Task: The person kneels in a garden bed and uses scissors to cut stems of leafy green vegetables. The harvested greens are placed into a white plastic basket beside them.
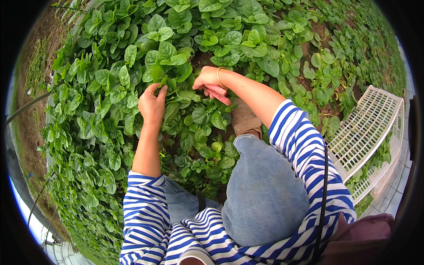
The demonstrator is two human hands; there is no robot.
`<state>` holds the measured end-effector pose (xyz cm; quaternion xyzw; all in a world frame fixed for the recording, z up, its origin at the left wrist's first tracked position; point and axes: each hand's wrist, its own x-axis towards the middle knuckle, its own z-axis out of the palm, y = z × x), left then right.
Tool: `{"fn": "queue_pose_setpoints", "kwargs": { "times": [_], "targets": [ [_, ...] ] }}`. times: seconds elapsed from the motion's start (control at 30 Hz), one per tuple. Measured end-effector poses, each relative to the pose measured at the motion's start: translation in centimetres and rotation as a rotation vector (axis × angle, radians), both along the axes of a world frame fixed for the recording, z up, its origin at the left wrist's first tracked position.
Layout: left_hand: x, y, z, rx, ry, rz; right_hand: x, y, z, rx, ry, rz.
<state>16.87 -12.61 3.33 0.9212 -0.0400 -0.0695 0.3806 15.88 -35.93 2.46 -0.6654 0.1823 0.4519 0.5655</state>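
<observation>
My left hand [153, 101] pinches a green leaf [170, 82] of a broad-leaved plant between thumb and forefinger. My right hand [212, 84], with a gold bangle [218, 77] at the wrist, is curled close by on the right. A pink-red strip-like object [217, 93] lies along its fingers; whether it is a tool handle or something worn cannot be told, and the fingertips are partly hidden. Dense leafy plants [116, 94] with rounded, glossy leaves surround both hands. Bare soil [202, 59] shows just above the right hand.
A white slatted plastic crate [359, 127] with leaves inside stands at the right. My shoe [244, 116] rests among the plants below my right hand. A thin curved rod [28, 106] reaches in at the left, over dry grass [38, 79].
</observation>
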Motion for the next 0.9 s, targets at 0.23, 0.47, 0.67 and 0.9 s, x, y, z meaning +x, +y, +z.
{"fn": "queue_pose_setpoints", "kwargs": {
  "times": [0.23,0.47,0.67,0.9],
  "targets": [
    [-0.2,2.3,3.2,-0.587,0.17,0.095,-2.8,-2.6,0.6,0.006,-0.108,-0.099],
    [-0.8,4.7,10.7,-0.429,0.233,0.053,-1.4,-4.7,3.1,0.151,-0.163,-0.173],
    [3.0,-4.2,11.6,0.498,0.165,-0.406,1.5,-0.7,1.3,-0.042,-0.444,0.101],
    [4.6,-5.5,4.7,0.659,0.037,-0.254,-0.9,-1.4,2.3,0.347,-0.1,-0.049]
  ]
}}
